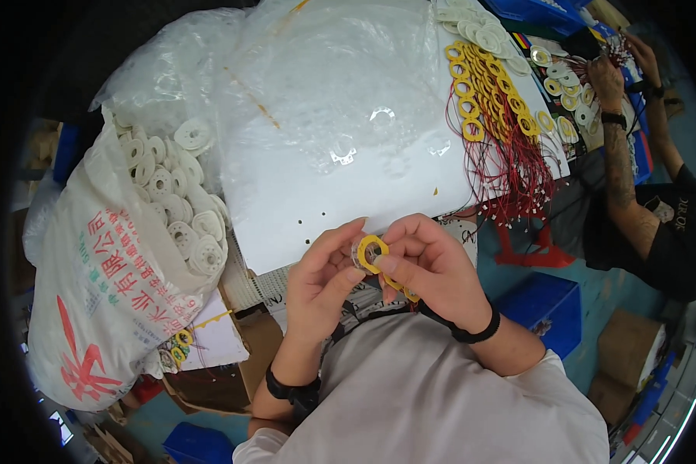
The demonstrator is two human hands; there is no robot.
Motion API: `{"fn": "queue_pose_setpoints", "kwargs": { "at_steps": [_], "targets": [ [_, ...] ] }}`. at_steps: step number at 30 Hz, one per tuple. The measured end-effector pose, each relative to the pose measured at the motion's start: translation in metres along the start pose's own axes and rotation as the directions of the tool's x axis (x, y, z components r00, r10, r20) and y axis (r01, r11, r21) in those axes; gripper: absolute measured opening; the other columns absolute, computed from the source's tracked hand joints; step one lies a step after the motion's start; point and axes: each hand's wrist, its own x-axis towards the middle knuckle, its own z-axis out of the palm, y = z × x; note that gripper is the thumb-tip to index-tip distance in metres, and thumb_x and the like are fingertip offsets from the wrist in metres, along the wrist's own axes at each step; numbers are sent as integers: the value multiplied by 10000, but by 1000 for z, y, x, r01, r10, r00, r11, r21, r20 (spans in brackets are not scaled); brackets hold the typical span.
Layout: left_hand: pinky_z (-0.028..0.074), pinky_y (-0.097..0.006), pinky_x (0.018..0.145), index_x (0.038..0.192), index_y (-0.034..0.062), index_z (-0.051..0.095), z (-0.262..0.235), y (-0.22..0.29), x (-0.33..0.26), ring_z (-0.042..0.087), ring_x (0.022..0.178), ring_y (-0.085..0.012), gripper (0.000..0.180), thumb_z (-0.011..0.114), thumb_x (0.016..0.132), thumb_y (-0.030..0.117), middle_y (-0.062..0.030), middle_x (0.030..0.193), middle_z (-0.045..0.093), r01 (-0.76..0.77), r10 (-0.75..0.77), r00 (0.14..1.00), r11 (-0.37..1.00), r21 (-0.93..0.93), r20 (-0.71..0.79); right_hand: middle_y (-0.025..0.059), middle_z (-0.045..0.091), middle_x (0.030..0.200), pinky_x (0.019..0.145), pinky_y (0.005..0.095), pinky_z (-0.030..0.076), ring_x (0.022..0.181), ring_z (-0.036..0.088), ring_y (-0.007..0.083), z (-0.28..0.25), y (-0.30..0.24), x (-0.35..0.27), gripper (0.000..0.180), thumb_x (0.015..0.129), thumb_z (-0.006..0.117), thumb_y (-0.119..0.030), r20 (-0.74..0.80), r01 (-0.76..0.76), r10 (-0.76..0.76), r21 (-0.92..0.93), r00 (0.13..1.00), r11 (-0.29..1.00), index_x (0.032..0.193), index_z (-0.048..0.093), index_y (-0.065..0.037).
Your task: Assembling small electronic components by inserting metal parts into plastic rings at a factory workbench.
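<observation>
In front of my chest, both hands meet at a yellow ring-shaped part (363,254) with an open centre. My right hand (441,274) pinches its right side, thumb on the face of the ring. More yellow rings (400,288) hang just below those fingers, partly covered by them. From the other side, my left hand (321,278) closes thumb and fingers on the left edge of the ring, where a clear, shiny piece shows; its shape is too small to make out. Dark bands circle both wrists.
A white sack (93,309) spills white plastic discs (184,240) at left. Clear plastic film (309,85) covers much of the white tabletop (278,240). Yellow rings (472,108) with red wires (510,174) lie in rows at right. A co-worker's hands (607,77) handle wires beyond.
</observation>
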Motion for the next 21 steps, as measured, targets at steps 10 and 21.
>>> {"fn": "queue_pose_setpoints", "kwargs": {
  "at_steps": [10,21],
  "targets": [
    [499,-340,1011,1350,-64,561,-5,-8,-2,638,1138,-205,403,673,982,58,-133,1256,657,49,-51,998,993,-108,-22,12,636,878,634,219,508,719,633,70,-1,-1,4,227,1018,639,-39,36,-10,12,-44,999,999,1187,488,-37],
    [511,-373,1033,1409,-65,567,4,-2,-2,656,1186,-239,398,580,1024,32,-182,1292,684,100,-98,993,994,40,-68,31,669,892,655,230,531,752,659,83,-6,9,9,320,997,678,-66,-55,2,-11,-160,998,987,1224,454,-39]
  ]
}}
